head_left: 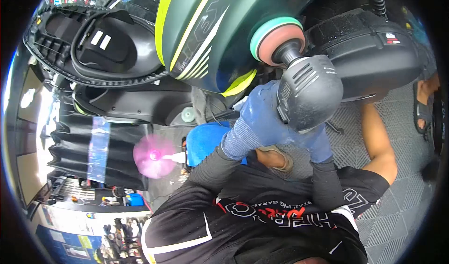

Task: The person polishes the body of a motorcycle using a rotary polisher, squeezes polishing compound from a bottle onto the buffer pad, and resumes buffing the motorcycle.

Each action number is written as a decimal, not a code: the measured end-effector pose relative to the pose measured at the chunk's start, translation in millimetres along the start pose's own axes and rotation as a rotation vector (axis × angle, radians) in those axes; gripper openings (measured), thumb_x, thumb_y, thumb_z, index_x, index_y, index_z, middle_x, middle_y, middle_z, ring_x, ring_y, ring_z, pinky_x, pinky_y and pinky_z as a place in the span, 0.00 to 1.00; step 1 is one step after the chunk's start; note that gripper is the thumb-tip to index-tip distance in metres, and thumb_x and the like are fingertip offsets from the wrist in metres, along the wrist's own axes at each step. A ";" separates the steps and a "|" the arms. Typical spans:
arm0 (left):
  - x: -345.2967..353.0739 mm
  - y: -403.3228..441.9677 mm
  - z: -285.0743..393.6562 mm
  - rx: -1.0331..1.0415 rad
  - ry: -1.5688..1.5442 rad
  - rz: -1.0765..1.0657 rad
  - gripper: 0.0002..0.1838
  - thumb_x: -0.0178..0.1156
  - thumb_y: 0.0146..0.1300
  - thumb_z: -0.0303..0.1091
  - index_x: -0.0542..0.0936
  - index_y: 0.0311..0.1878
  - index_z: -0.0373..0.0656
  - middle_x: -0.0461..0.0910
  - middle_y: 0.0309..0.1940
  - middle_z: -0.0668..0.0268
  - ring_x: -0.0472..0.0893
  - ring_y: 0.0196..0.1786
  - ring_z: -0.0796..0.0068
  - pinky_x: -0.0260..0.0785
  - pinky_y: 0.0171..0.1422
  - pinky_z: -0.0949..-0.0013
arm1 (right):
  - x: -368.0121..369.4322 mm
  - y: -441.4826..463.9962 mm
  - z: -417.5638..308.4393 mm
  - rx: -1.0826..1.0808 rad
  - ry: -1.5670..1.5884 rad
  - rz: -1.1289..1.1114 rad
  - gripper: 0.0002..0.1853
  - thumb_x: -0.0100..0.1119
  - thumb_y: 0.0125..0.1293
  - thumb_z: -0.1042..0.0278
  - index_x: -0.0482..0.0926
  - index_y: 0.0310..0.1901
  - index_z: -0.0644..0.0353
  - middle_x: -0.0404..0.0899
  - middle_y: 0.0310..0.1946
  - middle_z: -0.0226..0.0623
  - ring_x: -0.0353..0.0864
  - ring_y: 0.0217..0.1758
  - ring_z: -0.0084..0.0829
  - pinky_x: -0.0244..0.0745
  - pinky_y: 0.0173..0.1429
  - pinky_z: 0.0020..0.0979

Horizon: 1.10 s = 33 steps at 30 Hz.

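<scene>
Both hands wear blue gloves. My left hand (261, 112) is closed on the black polisher (314, 93), at its left side near the head. My right hand (314, 144) is wrapped round its lower part, with the fingers largely hidden and a little blurred. The polisher's pink and teal foam pad (277, 41) lies against the dark green, glossy motorcycle panel (224, 34), which carries white lettering and yellow-green edges.
A black seat-like part (379, 53) is at the right. Another person's bare arm (378, 137) and a sandalled foot (421, 105) show there. Black body parts (140, 102), a spinning pink fan (155, 156) and a blue object (203, 142) lie left of my arms.
</scene>
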<state>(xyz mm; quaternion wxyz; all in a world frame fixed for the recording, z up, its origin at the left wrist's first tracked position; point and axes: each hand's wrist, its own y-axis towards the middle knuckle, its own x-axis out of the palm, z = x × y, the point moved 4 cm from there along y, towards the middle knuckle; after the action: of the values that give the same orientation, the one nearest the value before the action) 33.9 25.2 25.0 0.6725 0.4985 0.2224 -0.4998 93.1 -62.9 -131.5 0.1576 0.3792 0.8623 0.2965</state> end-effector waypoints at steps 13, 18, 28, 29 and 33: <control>42.2 -69.0 -50.3 -0.228 -0.213 -0.176 0.41 0.63 0.73 0.44 0.56 0.83 0.42 0.65 0.78 0.55 0.66 0.80 0.60 0.62 0.81 0.61 | -4.2 15.9 -0.8 0.042 -0.165 -0.106 0.40 0.83 0.49 0.48 0.79 0.60 0.61 0.88 0.46 0.45 0.90 0.47 0.47 0.84 0.52 0.40; 19.4 -9.9 -15.9 -0.035 -0.201 0.124 0.39 0.84 0.45 0.44 0.80 0.60 0.38 0.87 0.48 0.52 0.89 0.50 0.50 0.81 0.57 0.54 | -11.0 -6.6 35.3 0.352 0.163 0.027 0.44 0.83 0.48 0.49 0.78 0.65 0.62 0.87 0.53 0.49 0.89 0.52 0.51 0.83 0.57 0.40; 23.6 62.1 24.9 -0.201 -0.564 0.035 0.35 0.83 0.39 0.48 0.84 0.49 0.39 0.87 0.41 0.50 0.89 0.45 0.50 0.81 0.56 0.55 | -92.2 28.9 0.9 0.268 0.016 -0.015 0.45 0.83 0.47 0.48 0.78 0.65 0.62 0.87 0.54 0.49 0.89 0.53 0.51 0.83 0.58 0.40; 23.3 54.0 20.9 -0.157 -0.509 0.077 0.36 0.83 0.39 0.48 0.84 0.51 0.39 0.87 0.42 0.51 0.88 0.46 0.50 0.80 0.57 0.54 | -87.3 28.7 -2.9 0.251 -0.011 -0.056 0.45 0.83 0.47 0.48 0.78 0.66 0.62 0.87 0.54 0.49 0.89 0.53 0.51 0.83 0.58 0.40; 26.8 2.7 1.2 -0.047 -0.398 0.357 0.43 0.86 0.37 0.49 0.81 0.57 0.38 0.86 0.48 0.50 0.87 0.52 0.48 0.79 0.62 0.52 | -56.1 25.9 -13.0 0.169 -0.109 -0.204 0.45 0.84 0.47 0.48 0.78 0.66 0.62 0.86 0.55 0.50 0.89 0.53 0.51 0.83 0.59 0.40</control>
<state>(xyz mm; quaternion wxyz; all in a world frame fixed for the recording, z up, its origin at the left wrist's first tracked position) 46.8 12.0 5.4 0.7918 0.4062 0.0060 -0.4561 138.3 -96.0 -102.5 0.2011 0.3171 0.9083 0.1842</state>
